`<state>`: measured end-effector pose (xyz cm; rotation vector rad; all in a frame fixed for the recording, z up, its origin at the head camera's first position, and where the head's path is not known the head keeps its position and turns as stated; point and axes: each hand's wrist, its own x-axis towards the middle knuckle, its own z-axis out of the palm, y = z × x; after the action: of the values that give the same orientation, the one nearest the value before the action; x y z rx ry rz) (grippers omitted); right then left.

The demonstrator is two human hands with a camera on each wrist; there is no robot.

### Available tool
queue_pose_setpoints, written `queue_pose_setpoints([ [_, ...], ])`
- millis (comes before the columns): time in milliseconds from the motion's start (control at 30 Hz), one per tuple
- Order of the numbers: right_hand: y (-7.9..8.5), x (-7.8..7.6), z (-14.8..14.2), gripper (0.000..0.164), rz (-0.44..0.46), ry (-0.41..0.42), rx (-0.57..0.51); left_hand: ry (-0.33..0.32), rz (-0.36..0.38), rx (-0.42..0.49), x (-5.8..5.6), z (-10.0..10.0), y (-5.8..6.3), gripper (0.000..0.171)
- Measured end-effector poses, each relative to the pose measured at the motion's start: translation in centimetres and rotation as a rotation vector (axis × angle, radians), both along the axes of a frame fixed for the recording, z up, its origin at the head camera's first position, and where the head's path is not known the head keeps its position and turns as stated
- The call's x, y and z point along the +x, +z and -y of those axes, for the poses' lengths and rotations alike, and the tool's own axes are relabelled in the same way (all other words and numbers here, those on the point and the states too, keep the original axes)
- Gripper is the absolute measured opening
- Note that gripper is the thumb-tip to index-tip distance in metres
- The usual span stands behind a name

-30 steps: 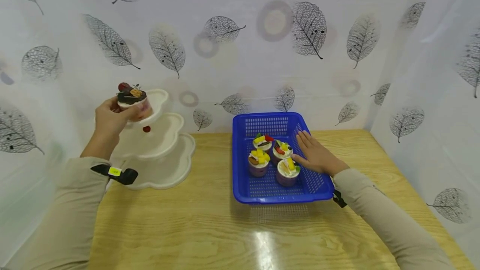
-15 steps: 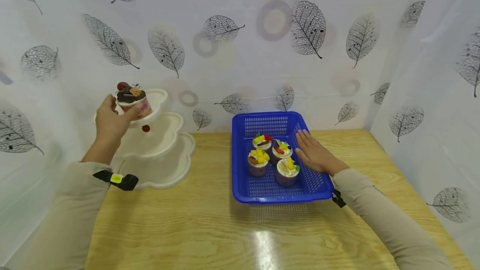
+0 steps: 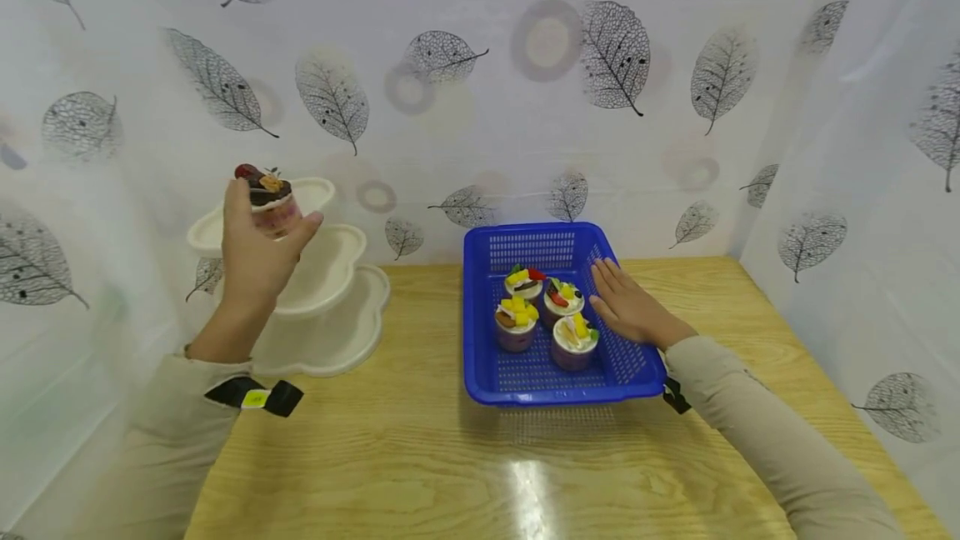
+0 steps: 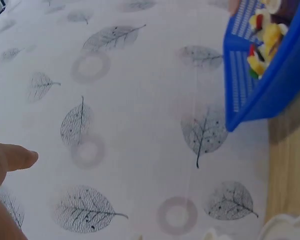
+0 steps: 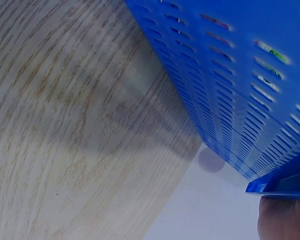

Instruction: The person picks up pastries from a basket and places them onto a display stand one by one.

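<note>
A dessert cup with a dark chocolate top and a red berry (image 3: 277, 208) sits on the top tier of the white three-tier stand (image 3: 341, 273). My left hand (image 3: 258, 265) is just in front of it, thumb and fingers spread apart around the cup. Only part of that hand (image 4: 10, 157) appears in the left wrist view, and the cup does not. My right hand (image 3: 633, 307) rests with straight fingers on the right rim of the blue plastic basket (image 3: 517, 398). Several fruit-topped dessert cups (image 3: 517, 323) stand inside the basket.
The stand and basket share a light wood-grain table (image 3: 420, 457), the stand on the left. A white curtain printed with leaves (image 3: 465, 132) hangs behind and at both sides. In the right wrist view the slotted basket wall (image 5: 215, 65) is close.
My left hand has let go of the chocolate-topped cup, its thumb swinging away to the right. The forearm has shifted right and covers the red spot on the middle tier. My right hand stays put.
</note>
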<state>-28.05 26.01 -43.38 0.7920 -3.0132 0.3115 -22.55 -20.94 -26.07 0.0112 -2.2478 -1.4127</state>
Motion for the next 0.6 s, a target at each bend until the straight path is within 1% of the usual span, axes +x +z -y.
queue_pose_setpoints([
  [67,0.0,0.0,0.0,0.059,-0.001,0.0,0.0,-0.04,0.01,-0.043,0.5,-1.1,-0.5,0.087],
  [100,0.0,0.0,0.0,0.059,-0.001,0.001,0.0,-0.068,0.007,-0.063,0.6,-1.8,-0.8,0.088],
  [133,0.0,0.0,0.0,0.059,-0.002,0.001,0.0,-0.107,0.017,-0.078,0.8,-2.4,-1.2,0.092],
  [167,0.0,0.0,0.0,0.059,-0.002,0.001,0.0,-0.149,0.044,-0.086,0.9,-3.1,-1.6,0.096],
  [200,0.0,0.0,0.0,0.06,-0.001,0.0,0.0,-0.198,0.055,-0.087,1.0,-3.9,-2.1,0.096],
  [300,0.0,0.0,0.0,0.06,0.003,-0.002,-0.002,-0.311,0.091,-0.102,0.9,-6.2,-3.8,0.097],
  [333,0.0,0.0,0.0,0.06,0.003,-0.003,-0.001,-0.346,0.113,-0.094,0.9,-6.9,-4.4,0.096],
  [400,0.0,0.0,0.0,0.06,0.007,-0.005,-0.002,-0.393,0.164,-0.11,1.0,-8.5,-5.5,0.097],
  [467,0.1,0.1,0.1,0.059,0.007,-0.005,-0.003,-0.434,0.214,-0.106,1.3,-10.1,-6.6,0.096],
  [567,0.2,0.1,0.1,0.06,0.008,-0.007,0.0,-0.517,0.269,-0.051,1.5,-12.2,-8.0,0.097],
  [600,0.2,0.1,0.1,0.06,0.009,-0.007,0.001,-0.551,0.286,-0.018,1.6,-12.9,-8.5,0.097],
])
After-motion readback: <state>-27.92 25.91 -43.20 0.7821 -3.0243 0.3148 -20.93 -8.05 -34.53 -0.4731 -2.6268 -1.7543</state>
